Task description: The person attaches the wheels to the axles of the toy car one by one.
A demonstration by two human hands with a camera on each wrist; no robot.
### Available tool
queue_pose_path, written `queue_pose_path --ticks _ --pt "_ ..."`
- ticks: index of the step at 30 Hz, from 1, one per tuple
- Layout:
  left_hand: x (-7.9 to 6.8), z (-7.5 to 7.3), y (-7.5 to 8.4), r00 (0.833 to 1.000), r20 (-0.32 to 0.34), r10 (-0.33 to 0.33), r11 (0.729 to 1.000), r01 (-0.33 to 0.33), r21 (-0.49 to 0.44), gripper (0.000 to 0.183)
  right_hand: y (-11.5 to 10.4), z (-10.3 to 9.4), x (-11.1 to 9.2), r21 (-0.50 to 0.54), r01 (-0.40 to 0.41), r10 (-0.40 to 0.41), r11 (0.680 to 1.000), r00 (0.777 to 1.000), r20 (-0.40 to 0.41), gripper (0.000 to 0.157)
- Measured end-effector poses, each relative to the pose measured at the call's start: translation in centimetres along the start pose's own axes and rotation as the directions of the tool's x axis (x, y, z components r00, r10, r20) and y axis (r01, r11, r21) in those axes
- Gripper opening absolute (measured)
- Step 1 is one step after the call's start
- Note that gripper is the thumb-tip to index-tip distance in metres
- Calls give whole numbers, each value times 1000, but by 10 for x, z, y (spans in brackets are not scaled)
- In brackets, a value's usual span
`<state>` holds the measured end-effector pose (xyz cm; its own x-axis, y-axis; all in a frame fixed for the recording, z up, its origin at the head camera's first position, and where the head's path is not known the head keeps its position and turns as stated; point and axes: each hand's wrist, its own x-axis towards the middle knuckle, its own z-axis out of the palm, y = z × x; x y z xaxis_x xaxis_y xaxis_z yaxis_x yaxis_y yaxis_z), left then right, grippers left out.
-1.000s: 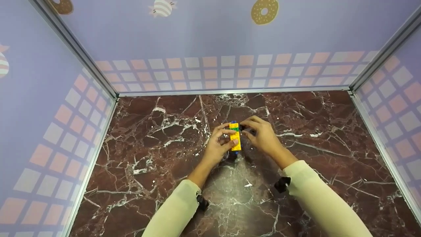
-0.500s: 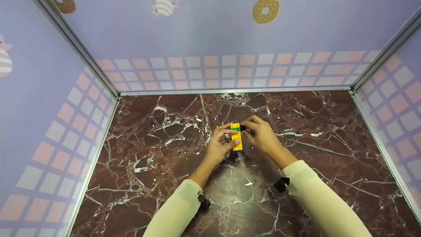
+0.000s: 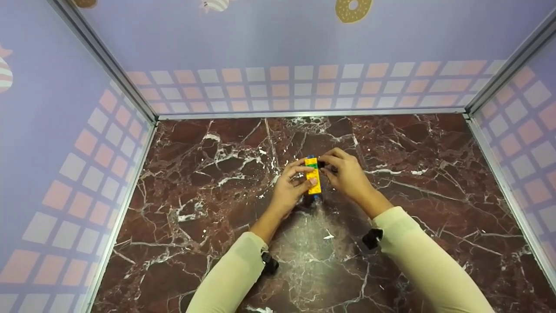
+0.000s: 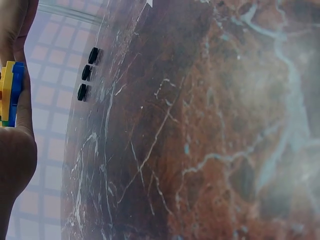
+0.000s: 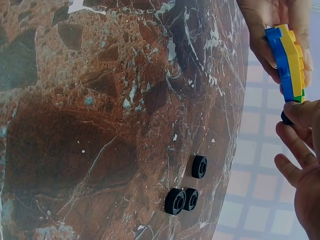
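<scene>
My left hand (image 3: 289,187) holds a toy brick car (image 3: 316,188) made of yellow bricks with a green one, on a blue base. The thumb and a finger lie across its yellow top. In the right wrist view the brick car (image 5: 290,62) is tilted, raised above the table. My right hand (image 3: 352,178) pinches a small black wheel (image 5: 286,118) between thumb and fingers, right at the blue side of the car's green end. Part of that wheel is hidden by the fingertips.
Beneath the hands, three loose black wheels (image 5: 200,166) lie on the dark red marbled table (image 3: 208,182). Lilac panels with pink and white squares (image 3: 304,87) stand at the back and both sides. A white scrap (image 3: 328,235) lies nearer the front.
The head view has tilted a little, so everything sits slightly higher or shifted in it. Both hands keep nearly the same pose, the right still pinching the wheel at the car's side.
</scene>
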<state>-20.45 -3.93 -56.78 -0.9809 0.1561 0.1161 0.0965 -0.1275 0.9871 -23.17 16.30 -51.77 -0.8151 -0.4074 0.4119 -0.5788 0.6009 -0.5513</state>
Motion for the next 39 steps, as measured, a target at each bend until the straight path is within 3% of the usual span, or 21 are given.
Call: queue_pose_path --ticks 22,39 --pt "0 1 1 998 11 -55 988 56 -145 35 2 0 -1 6 31 -31 1000 999 -42 25" --pt "-1 1 2 999 12 -52 991 54 -122 35 3 2 -1 19 15 -14 1000 1000 -23 25"
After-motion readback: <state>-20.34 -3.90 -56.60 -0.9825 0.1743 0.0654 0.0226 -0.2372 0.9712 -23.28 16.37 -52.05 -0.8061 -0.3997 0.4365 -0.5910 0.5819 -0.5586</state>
